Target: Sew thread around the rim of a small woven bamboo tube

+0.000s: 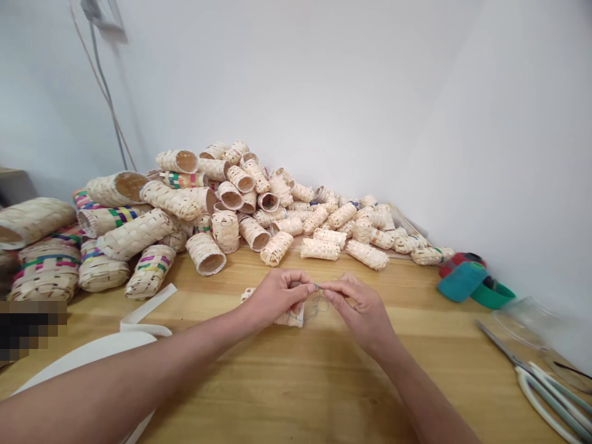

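Beyond your hands (363,308), a basket pile (226,231) is stretching across the worktop (277,388) before the wall (370,80). A strip (150,304) is lying to your left, while scissors (518,364) are resting to your right, nearer you than the rolls (462,282). One basket (291,316) is lying beneath your left hand (281,296).

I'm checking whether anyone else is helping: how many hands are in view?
2. The left hand is over a small basket; the right hand is just right of it, both pinching the thread. Any outside the picture can't be counted.
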A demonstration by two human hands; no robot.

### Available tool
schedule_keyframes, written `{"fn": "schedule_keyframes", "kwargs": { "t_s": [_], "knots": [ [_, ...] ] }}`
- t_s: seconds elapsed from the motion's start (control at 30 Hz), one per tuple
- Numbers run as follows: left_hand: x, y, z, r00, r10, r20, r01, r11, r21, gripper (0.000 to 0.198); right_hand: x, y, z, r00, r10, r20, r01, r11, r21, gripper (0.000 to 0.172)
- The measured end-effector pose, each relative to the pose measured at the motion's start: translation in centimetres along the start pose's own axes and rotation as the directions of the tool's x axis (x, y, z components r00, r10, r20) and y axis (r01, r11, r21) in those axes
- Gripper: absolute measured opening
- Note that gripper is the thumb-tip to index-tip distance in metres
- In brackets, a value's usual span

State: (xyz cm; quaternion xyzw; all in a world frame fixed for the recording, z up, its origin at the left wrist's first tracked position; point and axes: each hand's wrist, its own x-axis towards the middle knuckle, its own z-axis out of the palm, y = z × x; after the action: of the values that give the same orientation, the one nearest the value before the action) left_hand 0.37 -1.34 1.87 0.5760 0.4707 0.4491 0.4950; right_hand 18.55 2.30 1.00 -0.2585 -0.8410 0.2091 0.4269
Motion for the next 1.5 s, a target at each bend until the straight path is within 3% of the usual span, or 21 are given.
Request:
{"fn": "schedule_keyframes", "kwargs": {
  "t_s": [0.43, 0.67, 1.03, 1.27, 1.5],
  "knots": [
    [0.1, -0.2, -0.1, 0.999, 0.024, 0.023, -0.024, 1.0, -0.018, 0.032, -0.5, -1.3, 1.5, 0.983, -0.114, -0.144, 0.049, 0.919, -0.391, 0.018],
    [0.0, 0.0, -0.2, 0.999, 0.021, 0.048, -0.02, 0.999, -0.036, 0.033, -0.5, -1.4, 1.5, 0.983, -0.092, -0.157, 0.034, 0.94, -0.339, 0.017],
    [0.3, 0.2, 0.0, 0.998, 0.045, 0.042, -0.043, 0.998, -0.043, 0.03, -0.6, -1.3, 2.2, 0.972, -0.053, -0.23, -0.048, 0.911, -0.41, 0.013],
    [0.2, 0.3, -0.2, 0.998, 0.031, 0.063, -0.026, 0.996, -0.08, 0.031, -0.3, -1.2, 1.5, 0.984, 0.001, -0.175, -0.037, 0.978, -0.205, 0.012],
    [0.1, 0.3, -0.1, 1.0, 0.023, 0.016, -0.022, 0.997, -0.068, 0.031, -0.3, -0.9, 1.0, 0.989, 0.005, -0.149, -0.029, 0.986, -0.165, 0.012]
  ]
}}
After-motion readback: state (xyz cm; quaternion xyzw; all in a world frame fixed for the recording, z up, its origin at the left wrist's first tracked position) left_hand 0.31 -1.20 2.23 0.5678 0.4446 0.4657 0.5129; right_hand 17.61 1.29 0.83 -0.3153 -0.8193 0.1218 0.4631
